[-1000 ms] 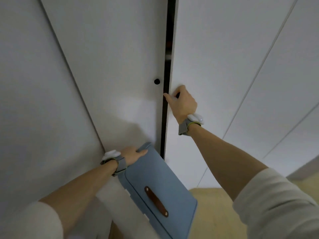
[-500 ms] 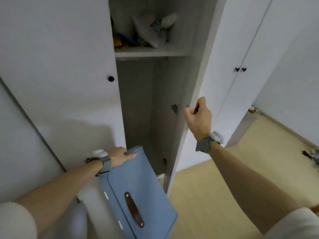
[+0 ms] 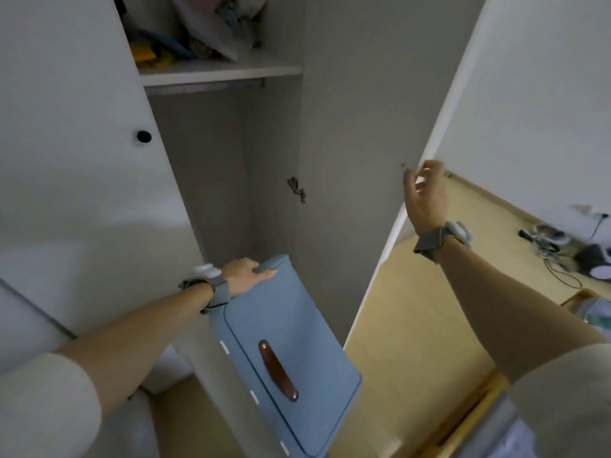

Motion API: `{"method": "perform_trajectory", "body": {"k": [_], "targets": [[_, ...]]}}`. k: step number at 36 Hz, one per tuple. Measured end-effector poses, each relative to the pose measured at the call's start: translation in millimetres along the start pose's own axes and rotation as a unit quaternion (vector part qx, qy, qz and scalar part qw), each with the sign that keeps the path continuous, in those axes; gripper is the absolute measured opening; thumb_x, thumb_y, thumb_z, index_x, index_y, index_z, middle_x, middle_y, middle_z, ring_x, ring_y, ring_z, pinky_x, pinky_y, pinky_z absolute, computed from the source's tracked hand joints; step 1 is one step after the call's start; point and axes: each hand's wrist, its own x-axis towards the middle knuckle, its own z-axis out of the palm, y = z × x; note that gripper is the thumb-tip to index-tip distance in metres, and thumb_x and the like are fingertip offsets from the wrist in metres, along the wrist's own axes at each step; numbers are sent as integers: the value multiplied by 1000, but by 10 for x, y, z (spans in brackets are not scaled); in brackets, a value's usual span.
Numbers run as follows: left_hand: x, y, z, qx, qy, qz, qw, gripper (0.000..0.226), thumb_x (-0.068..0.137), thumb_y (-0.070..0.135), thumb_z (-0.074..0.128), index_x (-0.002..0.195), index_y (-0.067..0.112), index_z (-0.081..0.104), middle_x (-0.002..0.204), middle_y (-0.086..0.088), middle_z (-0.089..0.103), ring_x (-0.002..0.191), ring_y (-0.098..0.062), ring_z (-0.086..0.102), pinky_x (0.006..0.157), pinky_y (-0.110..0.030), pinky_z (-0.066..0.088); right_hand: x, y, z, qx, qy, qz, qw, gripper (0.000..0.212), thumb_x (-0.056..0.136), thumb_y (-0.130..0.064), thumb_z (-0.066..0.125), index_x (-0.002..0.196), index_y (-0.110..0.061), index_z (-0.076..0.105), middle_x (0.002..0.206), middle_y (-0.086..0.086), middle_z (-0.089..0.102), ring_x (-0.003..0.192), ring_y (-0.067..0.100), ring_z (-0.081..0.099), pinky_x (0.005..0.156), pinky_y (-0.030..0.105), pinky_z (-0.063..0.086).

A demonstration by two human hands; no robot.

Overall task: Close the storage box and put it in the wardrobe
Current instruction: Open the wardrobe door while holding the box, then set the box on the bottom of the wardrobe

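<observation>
A closed blue fabric storage box (image 3: 297,332) with a brown leather handle on its lid hangs tilted in front of the wardrobe (image 3: 274,153). My left hand (image 3: 246,276) grips its upper far corner. The right wardrobe door (image 3: 373,127) stands swung wide, showing a bare grey compartment under a shelf. At that door's outer edge my right hand (image 3: 425,196) hovers with fingers spread, barely touching or just off it.
The left wardrobe door (image 3: 72,133) with a black knob is closed. Clothes and coloured items lie on the upper shelf (image 3: 211,72). Cables and small devices (image 3: 568,246) lie on the wooden floor at the right. A wooden furniture edge (image 3: 469,421) is at the lower right.
The right door went from nearly closed to wide open. My right hand, which gripped its edge, has loosened and spread its fingers. The box stays in my left hand.
</observation>
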Motion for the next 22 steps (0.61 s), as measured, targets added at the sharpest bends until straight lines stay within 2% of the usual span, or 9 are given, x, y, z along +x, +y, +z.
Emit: {"method": "perform_trajectory", "body": {"k": [2,3,6,8,11,14,17,20,22], "targets": [[93,28,23,-6,-16,3,1000,63,92,76,49,81,15,61,79,-8,63,71,-22,62,64,-31,38,-236,205,69,26,6,28,999,52,100,-51,58,140,-22,40,127,-10,57,83,0,63,70,27,53],[114,81,15,-3,-16,10,1000,64,92,76,49,82,14,63,79,-10,64,71,-22,62,64,-32,39,-391,277,63,30,18,41,999,60,99,-55,59,145,-26,36,138,-8,52,94,6,64,75,28,54],[244,141,48,-17,-31,17,999,65,94,72,51,83,10,66,79,-12,65,72,-24,62,64,-31,40,-1117,792,295,-23,-3,187,982,81,94,-67,55,152,-16,33,151,8,42,126,33,56,101,49,49],[380,174,138,-17,-46,20,999,64,94,72,52,80,11,64,77,-12,65,72,-28,64,65,-32,40,-1693,1121,427,-86,-77,332,936,100,86,-82,48,154,-10,34,155,17,38,136,42,46,110,55,39],[520,194,188,-13,-48,16,999,63,95,70,53,82,11,69,83,-11,72,79,-30,71,64,-31,42,-2423,1237,458,-119,-203,513,825,103,90,-77,48,159,-2,30,159,22,36,145,41,38,119,47,30],[648,201,237,-2,-52,17,999,58,95,70,53,78,16,64,82,-5,69,80,-29,69,63,-31,41,-2813,1224,515,-17,-278,602,748,91,99,-72,38,158,-3,34,161,18,38,146,37,39,116,43,32],[787,181,262,-5,-54,14,998,63,94,71,53,86,10,67,87,-8,70,83,-31,71,67,-32,42,-2980,1243,646,74,-237,659,710,83,100,-70,35,163,-18,22,167,14,24,147,42,33,112,59,36],[982,129,299,-3,-57,12,998,66,93,70,56,87,6,69,86,-11,70,80,-29,69,64,-32,40,-3004,1270,722,98,-243,700,664,85,92,-82,36,156,-27,29,159,14,37,134,45,49,89,64,55],[1113,93,334,0,-60,7,998,71,92,71,57,92,1,72,91,-15,74,88,-33,73,66,-32,41,-2957,1281,766,106,-251,698,662,91,80,-91,42,146,-28,37,150,15,47,124,46,57,70,71,56]]}}
